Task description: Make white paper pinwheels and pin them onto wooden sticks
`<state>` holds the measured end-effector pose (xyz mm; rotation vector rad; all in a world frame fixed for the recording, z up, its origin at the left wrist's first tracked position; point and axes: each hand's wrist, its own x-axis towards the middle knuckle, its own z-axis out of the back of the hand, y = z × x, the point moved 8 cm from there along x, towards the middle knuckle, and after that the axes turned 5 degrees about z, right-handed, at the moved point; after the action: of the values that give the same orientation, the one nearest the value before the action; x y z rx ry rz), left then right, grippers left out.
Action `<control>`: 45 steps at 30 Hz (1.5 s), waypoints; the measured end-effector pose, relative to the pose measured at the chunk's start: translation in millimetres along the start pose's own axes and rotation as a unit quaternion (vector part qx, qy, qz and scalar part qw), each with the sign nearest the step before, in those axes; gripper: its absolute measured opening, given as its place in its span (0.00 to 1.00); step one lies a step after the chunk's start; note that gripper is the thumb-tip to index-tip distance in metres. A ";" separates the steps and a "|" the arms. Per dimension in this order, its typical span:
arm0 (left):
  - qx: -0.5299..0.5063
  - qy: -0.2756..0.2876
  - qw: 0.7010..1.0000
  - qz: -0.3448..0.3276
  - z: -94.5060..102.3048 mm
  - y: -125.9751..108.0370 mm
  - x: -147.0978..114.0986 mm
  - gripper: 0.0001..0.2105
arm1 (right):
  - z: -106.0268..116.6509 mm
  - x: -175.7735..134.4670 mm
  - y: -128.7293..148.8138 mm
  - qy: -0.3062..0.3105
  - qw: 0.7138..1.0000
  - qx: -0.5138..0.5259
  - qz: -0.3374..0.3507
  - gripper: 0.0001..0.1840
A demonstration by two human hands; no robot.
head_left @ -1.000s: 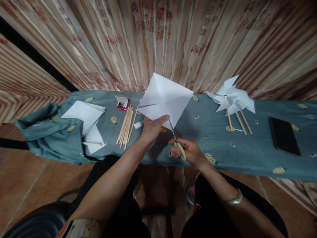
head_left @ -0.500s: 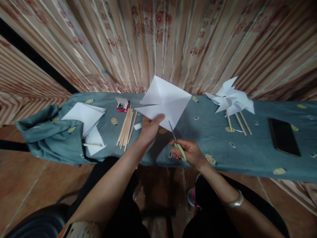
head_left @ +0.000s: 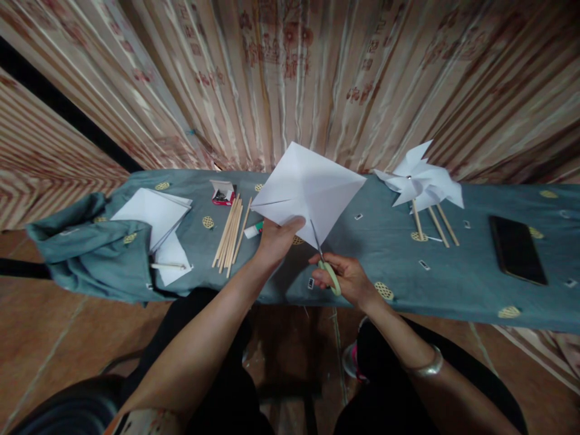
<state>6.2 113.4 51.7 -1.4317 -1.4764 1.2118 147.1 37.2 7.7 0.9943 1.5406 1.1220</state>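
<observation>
A square white sheet of paper (head_left: 312, 181), turned cornerwise and creased, is held above the cloth by my left hand (head_left: 281, 237), thumb on top and the other fingers hidden beneath. A slit runs inward from its left corner. My right hand (head_left: 344, 277) grips scissors (head_left: 329, 273) with pale green handles. Their dark blades reach over the paper's near corner, pointing toward its centre. Behind my left hand lies a small white and green tube (head_left: 254, 229). A bundle of wooden sticks (head_left: 232, 235) lies to its left.
White paper pinwheels (head_left: 419, 178) on sticks lie at the right, with a dark phone (head_left: 518, 249) farther right. A small red and white box (head_left: 223, 193) holds metal pieces. Stacked white sheets (head_left: 154, 214) rest on the left of the green cloth (head_left: 453, 284). A curtain (head_left: 290, 90) hangs behind.
The paper has shifted right and turned slightly, bringing its near corner to the scissor blades. The slit at its left corner now looks narrower. My right hand has barely moved.
</observation>
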 end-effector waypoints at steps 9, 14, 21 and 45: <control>0.004 -0.003 1.000 0.008 1.9 2.7 2.6 0.21 | 0.6 -0.8 1.5 -0.011 1.000 -0.005 -0.009 0.23; -0.004 -0.002 1.000 0.006 1.4 0.6 0.5 0.17 | 0.1 -1.1 2.8 -0.013 1.000 0.001 -0.011 0.23; 0.007 0.009 1.000 0.022 -3.3 2.8 -3.6 0.20 | 2.1 -0.3 3.9 -0.019 1.000 0.011 -0.005 0.23; 0.022 0.030 0.998 0.053 -9.5 10.6 -10.5 0.09 | 5.1 -0.4 9.3 -0.037 0.999 -0.006 -0.005 0.24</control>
<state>19.5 103.6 45.4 -1.5197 -1.3399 1.2479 152.8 40.2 16.2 1.0086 1.4773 1.0745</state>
